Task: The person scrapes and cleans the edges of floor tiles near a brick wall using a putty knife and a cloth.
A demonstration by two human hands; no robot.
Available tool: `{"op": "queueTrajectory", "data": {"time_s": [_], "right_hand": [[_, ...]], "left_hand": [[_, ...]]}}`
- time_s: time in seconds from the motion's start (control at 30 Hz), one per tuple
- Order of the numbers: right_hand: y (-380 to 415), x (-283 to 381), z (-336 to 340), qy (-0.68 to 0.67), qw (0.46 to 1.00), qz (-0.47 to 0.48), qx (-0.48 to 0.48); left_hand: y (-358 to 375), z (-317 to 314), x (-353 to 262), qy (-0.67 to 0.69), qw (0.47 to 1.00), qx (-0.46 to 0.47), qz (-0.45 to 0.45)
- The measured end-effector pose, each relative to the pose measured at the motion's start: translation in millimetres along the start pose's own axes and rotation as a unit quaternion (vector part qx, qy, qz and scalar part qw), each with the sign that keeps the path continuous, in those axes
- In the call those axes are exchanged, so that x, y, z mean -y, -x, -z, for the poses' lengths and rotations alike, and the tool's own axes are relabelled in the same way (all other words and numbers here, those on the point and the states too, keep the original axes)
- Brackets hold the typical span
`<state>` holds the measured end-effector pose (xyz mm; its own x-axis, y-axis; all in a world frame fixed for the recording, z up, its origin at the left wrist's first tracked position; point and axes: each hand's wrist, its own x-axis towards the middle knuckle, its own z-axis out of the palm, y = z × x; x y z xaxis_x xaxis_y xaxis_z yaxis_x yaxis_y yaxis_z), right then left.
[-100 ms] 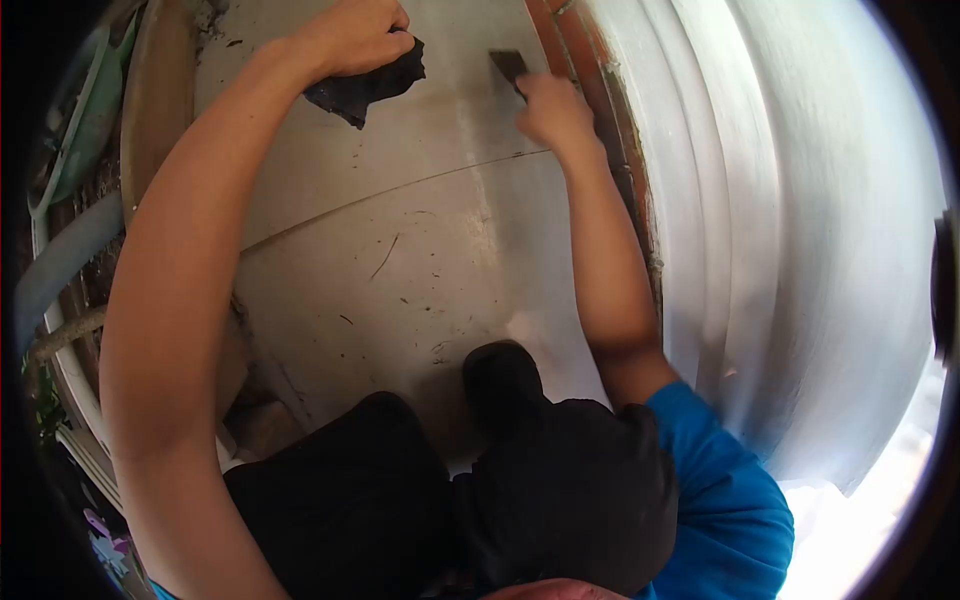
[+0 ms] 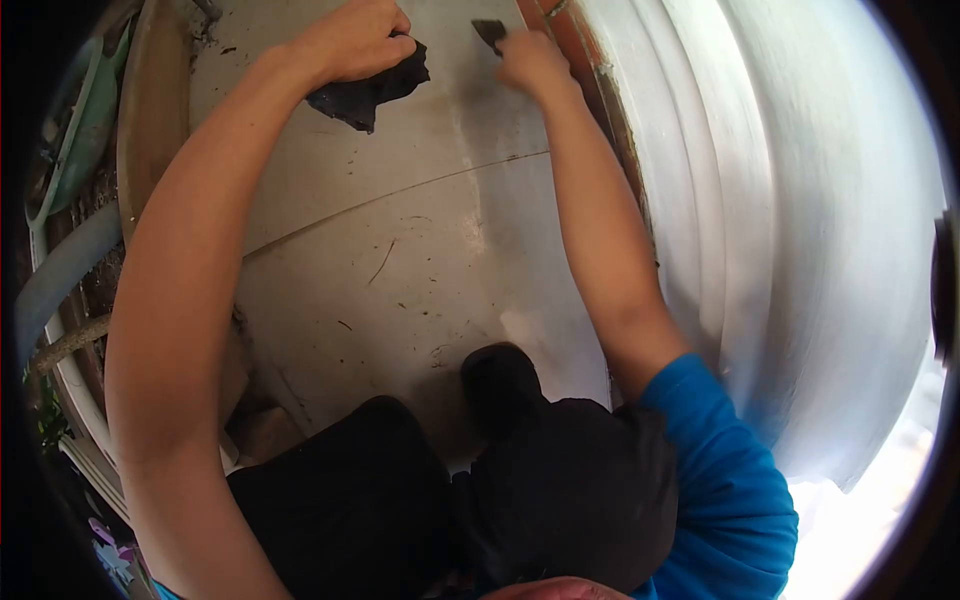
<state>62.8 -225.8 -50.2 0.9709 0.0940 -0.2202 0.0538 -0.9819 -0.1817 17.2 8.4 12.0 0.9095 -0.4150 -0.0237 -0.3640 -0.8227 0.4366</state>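
Observation:
At the top of the view, my left hand is closed round a crumpled black sheet with ragged edges, which hangs low over the tiled floor. My right hand grips a scraper, its flat dark blade pointing up and left beside the red brick edging. The handle is mostly hidden in the fist. Pale floor tiles lie under both hands, with a dark joint line running across them.
White, curved mouldings rise along the right side. My knees and a dark shoe fill the bottom. Twigs and crumbs of dirt lie on the tiles. A brown board edge, a grey pipe and a green trough line the left.
My right hand has moved up and slightly left with the scraper, away from the brick edging. The left hand with the black sheet has barely moved.

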Motion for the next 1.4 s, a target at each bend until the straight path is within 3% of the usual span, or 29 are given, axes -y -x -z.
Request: {"op": "queueTrajectory", "data": {"time_s": [0.17,0.27,0.37,0.47,0.57,0.63,0.8,0.97,1.27,1.4], "right_hand": [[-39.3,-13.1,-13.9,0.025,0.999,0.032,0.027],[8.3,-21.0,-15.8,0.007,0.999,0.038,0.019],[83.9,-45.0,-17.8,-0.001,0.998,0.036,0.042],[156.3,-50.5,-12.2,-0.011,0.998,0.06,0.028],[153.5,-44.8,-19.2,-0.003,0.997,0.082,-0.003],[114.2,-32.2,-17.3,0.007,0.999,0.038,0.029],[9.4,1.0,-13.4,0.012,0.999,0.031,0.012],[-8.6,4.9,-19.2,0.047,0.997,0.068,0.004],[187.3,-55.1,-17.7,-0.025,0.998,0.02,0.053],[193.7,-73.6,-41.1,-0.057,0.998,0.028,-0.008]], "left_hand": [[7.2,-6.6,-9.1,-0.003,1.0,0.0,-0.005],[2.8,2.4,-7.6,-0.001,1.0,0.011,0.007],[9.9,1.1,-13.3,0.013,0.999,-0.044,-0.001],[7.7,2.0,-7.6,-0.007,1.0,-0.004,0.011],[6.9,-6.4,6.2,0.009,1.0,-0.016,-0.013],[5.6,-11.8,-1.4,0.027,0.999,-0.009,-0.016],[3.0,-13.2,-10.8,0.034,0.999,0.008,-0.006],[4.5,-3.0,-9.6,0.014,1.0,0.0,0.0],[5.9,-0.7,-14.4,-0.024,1.0,0.008,-0.002],[4.8,-5.2,-12.6,-0.019,0.999,0.024,-0.011]]}}
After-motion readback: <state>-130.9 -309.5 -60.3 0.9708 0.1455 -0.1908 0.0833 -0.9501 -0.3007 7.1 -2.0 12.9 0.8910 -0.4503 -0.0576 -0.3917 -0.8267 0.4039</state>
